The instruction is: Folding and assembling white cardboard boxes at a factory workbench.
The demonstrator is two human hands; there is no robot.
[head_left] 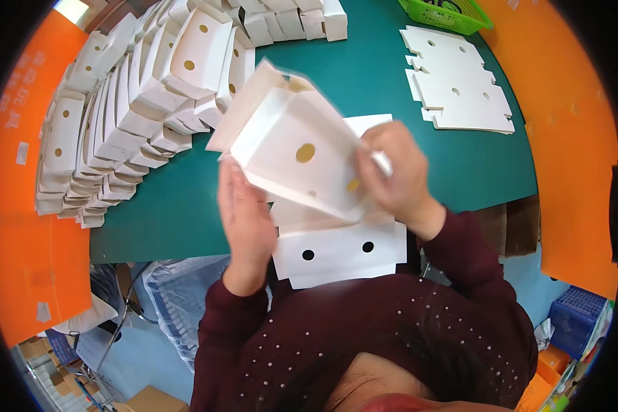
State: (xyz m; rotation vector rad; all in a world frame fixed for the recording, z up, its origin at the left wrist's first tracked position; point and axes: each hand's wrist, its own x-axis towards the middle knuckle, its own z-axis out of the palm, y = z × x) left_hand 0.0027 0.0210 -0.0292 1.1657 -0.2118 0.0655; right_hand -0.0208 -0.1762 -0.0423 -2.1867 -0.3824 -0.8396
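A partly folded white cardboard box [281, 127] is tilted in the air above the table, its inside showing two round holes. My right hand [398, 172] is closed on the box's right end, thumb toward the inside. Against the near left corner of the box lies my left hand [246, 220], fingers stretched out flat along its side. Both the box and my hands are somewhat blurred. Beneath, a flat white cardboard blank [338, 255] with two round holes reaches over the near table edge toward my body; the box covers part of it.
Many folded white boxes [134, 113] are stacked at the left of the green table [172, 220], with more at the back. Flat cardboard blanks [456, 82] lie at the far right beside a green plastic basket [450, 15]. Orange panels [577, 137] flank the table.
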